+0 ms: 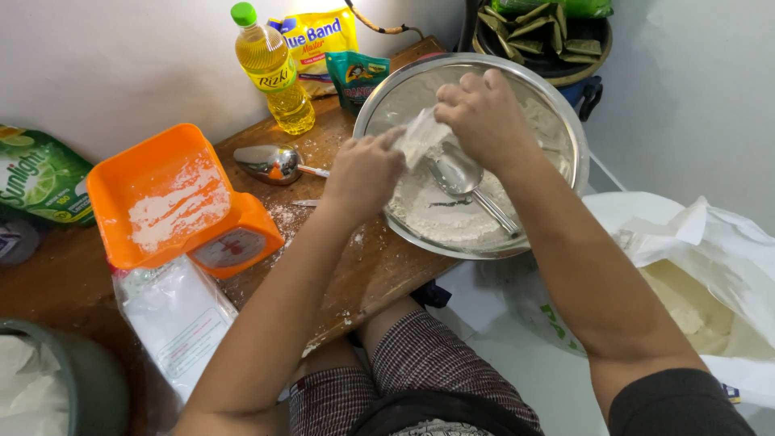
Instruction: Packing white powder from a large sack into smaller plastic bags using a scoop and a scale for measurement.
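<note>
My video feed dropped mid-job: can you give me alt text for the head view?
Both hands, left hand and right hand, hold a small white packet over a metal bowl of flour with a spoon in it. Left of it, on a wooden board, stand an orange kitchen scale and an oil bottle.

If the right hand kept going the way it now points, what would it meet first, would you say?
The right hand points toward the left hand; the small white packet pinched between them comes first, though depth is unclear.
</note>
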